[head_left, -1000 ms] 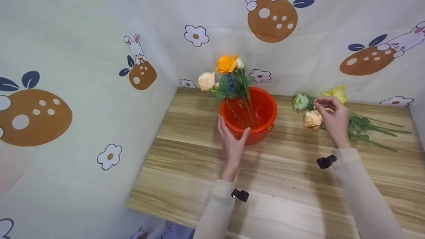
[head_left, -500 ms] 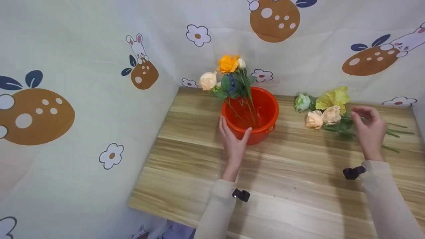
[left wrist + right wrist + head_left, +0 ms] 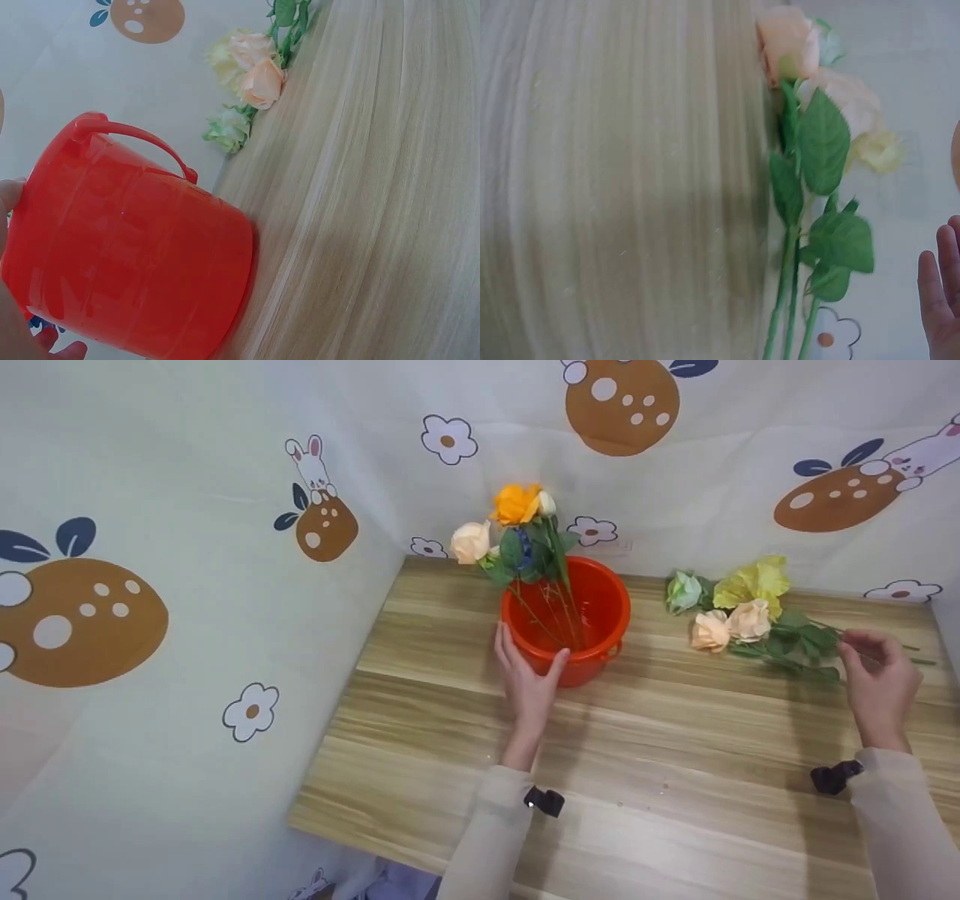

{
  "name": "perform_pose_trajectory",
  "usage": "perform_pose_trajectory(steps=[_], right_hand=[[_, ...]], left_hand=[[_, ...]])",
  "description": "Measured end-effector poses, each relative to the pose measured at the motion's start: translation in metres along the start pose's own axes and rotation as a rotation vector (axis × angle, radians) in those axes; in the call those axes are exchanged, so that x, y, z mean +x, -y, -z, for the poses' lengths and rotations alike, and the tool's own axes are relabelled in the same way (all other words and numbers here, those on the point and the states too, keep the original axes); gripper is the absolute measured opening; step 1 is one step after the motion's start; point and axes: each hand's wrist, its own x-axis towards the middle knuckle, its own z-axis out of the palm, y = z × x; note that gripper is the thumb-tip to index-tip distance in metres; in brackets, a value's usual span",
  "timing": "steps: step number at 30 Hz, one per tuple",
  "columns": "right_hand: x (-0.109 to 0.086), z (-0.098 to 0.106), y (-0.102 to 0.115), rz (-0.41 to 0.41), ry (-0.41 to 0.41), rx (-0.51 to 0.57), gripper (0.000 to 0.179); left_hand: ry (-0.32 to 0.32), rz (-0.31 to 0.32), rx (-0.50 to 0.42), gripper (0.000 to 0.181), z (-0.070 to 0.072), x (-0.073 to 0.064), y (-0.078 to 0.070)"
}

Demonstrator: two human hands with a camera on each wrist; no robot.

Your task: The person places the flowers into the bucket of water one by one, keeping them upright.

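My left hand (image 3: 527, 690) holds the near left side of a red bucket (image 3: 574, 667), thumb at the rim and fingers along its wall. The bucket's handle (image 3: 142, 135) hangs at its side in the left wrist view. Inside lean several flowers: an orange one (image 3: 516, 504), a pale peach rose (image 3: 470, 543), a white bud (image 3: 547, 503) and a small blue one (image 3: 524, 547). My right hand (image 3: 881, 682) holds nothing and hovers over the stem ends of flowers lying on the table. In the right wrist view its fingers (image 3: 934, 300) look apart from the green stems (image 3: 784, 300).
Lying flowers at the back right include peach roses (image 3: 748, 620), a yellow bloom (image 3: 752, 583) and a pale green one (image 3: 683, 592). The wooden table (image 3: 420, 720) meets a patterned cloth wall (image 3: 360, 405) at the back and left.
My right hand has moved right and toward me, from over the blooms to the stem ends, uncovering the peach roses. The left hand and bucket have stayed in place.
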Motion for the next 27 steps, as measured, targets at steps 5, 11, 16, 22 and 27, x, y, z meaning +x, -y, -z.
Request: perform_pose_trajectory(steps=[5, 11, 16, 22, 27], right_hand=[[0.002, 0.004, -0.015, -0.005, -0.012, -0.062, 0.026], [0.007, 0.007, -0.029, -0.105, -0.004, -0.076, 0.025], [0.011, 0.009, -0.041, -0.229, 0.089, -0.254, 0.038], [0.012, 0.016, -0.055, -0.156, 0.227, -0.409, 0.047], [0.013, 0.017, -0.061, -0.049, 0.293, -0.466, 0.044]], left_hand=[[-0.024, -0.043, -0.005, 0.103, 0.0, 0.001, 0.0], [-0.024, -0.055, -0.007, 0.102, 0.0, 0.001, 0.0], [-0.014, -0.036, -0.004, 0.102, 0.0, 0.0, -0.001], [-0.017, -0.043, 0.004, 0.103, -0.001, 0.001, 0.0], [-0.015, -0.035, 0.002, 0.102, -0.001, 0.0, 0.001]])
